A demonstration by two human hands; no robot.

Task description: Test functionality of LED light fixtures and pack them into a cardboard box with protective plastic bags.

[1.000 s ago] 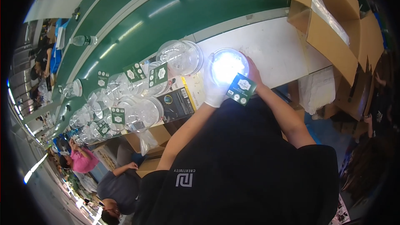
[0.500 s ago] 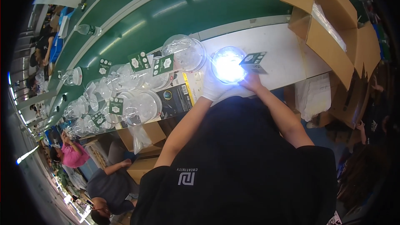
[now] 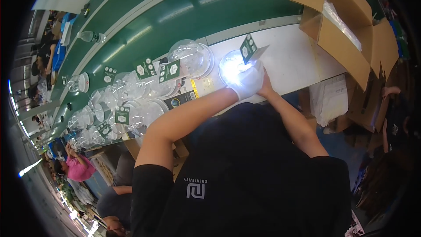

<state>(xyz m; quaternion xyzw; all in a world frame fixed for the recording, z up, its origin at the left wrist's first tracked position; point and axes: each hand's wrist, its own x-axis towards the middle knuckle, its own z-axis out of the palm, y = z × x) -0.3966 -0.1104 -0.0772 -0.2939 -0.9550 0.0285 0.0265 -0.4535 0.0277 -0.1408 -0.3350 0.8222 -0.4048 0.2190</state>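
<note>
A clear round dome lamp (image 3: 229,67) glows bright white on the pale board in front of me, its details washed out by glare. A dark green hang tag (image 3: 248,48) stands up at its right side, with a pale flap beside it. My left hand (image 3: 250,83), in a white glove, reaches across the lamp's near right side, fingers closed around something hidden close to the tag's lower end. My bare right hand (image 3: 266,88) is just right of the glove and partly covered by it; its fingers are hidden.
Left of the lamp stands a large clear dome (image 3: 188,57), then several more domes with green tags (image 3: 169,70). An open cardboard box (image 3: 342,30) is at the right, above white packing sheets (image 3: 329,101). A green conveyor belt (image 3: 197,13) runs behind. Co-workers (image 3: 81,166) are at the left.
My left hand has moved from the lamp's left side across to its right, near the tag. The tag now stands more upright and further left. My right hand has shifted slightly away from the lamp.
</note>
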